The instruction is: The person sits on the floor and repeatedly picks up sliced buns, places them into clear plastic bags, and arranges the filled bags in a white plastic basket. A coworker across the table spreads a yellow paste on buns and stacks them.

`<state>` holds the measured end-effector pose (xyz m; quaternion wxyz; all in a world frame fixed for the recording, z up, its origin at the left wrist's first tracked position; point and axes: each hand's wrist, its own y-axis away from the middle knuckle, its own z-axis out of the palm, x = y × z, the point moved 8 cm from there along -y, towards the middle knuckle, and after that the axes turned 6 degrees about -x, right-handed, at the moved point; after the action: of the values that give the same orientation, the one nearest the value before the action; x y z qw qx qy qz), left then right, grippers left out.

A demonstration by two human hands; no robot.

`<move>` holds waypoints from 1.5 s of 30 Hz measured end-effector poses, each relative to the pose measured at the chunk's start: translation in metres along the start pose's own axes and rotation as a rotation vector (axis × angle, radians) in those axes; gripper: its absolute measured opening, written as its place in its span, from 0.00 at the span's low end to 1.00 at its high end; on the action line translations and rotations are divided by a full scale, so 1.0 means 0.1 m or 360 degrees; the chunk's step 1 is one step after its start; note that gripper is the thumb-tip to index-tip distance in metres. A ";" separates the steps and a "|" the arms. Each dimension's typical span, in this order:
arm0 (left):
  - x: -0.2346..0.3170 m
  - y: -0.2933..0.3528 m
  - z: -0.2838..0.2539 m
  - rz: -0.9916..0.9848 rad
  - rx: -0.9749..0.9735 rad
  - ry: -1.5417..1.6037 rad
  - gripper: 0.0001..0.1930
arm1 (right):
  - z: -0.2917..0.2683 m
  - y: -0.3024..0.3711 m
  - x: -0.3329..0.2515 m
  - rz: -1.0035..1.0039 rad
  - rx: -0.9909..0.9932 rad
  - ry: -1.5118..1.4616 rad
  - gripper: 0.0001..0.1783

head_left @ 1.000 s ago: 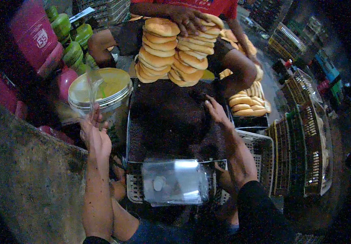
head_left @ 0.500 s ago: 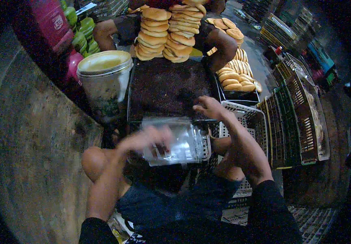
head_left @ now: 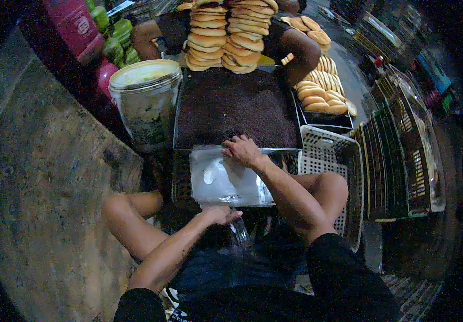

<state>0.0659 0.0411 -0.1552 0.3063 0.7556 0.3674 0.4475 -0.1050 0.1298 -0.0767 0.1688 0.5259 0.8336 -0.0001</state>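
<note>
A stack of clear plastic bags (head_left: pixel 215 180) lies flat before me, just short of a wide tray of dark brown granules (head_left: pixel 236 107). On the far edge of this stack rests my right hand (head_left: pixel 243 152), its fingers slightly spread and touching the top sheet. My left hand (head_left: pixel 221 215) is low at the near edge, over my lap, with its fingers closed. From it hangs a loose, crumpled piece of clear plastic (head_left: pixel 239 235), which looks like one bag. Part of the left fingers is hidden under the hand.
Two tall stacks of round flat buns (head_left: pixel 207 40) stand behind the tray, before another person (head_left: pixel 298 51). A white bucket (head_left: pixel 145 104) is at its left. More buns (head_left: pixel 322 96) fill a box at right. Crates (head_left: pixel 333 145) stand beside my right knee.
My right hand has come left and down onto the plastic stack. My left hand has drawn back from above the stack toward my lap, with loose plastic now hanging from it.
</note>
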 end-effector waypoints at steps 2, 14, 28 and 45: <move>0.00 0.03 0.01 -0.0017 0.0048 0.0074 0.41 | 0.01 0.18 -0.04 -0.0074 0.0099 -0.0309 0.23; 0.18 0.49 -0.20 0.0631 -0.0651 0.0364 0.38 | -0.51 1.04 0.41 0.0331 0.0777 -0.0698 0.20; -1.07 0.54 -0.76 0.0385 0.1617 0.2761 0.35 | 0.20 1.37 0.76 0.1100 0.0283 -0.1517 0.49; -1.27 1.80 -3.14 -0.0333 0.2756 0.1187 0.39 | -1.85 0.60 1.00 0.0467 0.0445 -0.1032 0.35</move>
<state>-0.2085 -0.1198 0.0595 -0.4592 0.4918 0.7116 0.2022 -0.1435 0.2768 0.0807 0.3485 0.6303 0.6447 -0.2561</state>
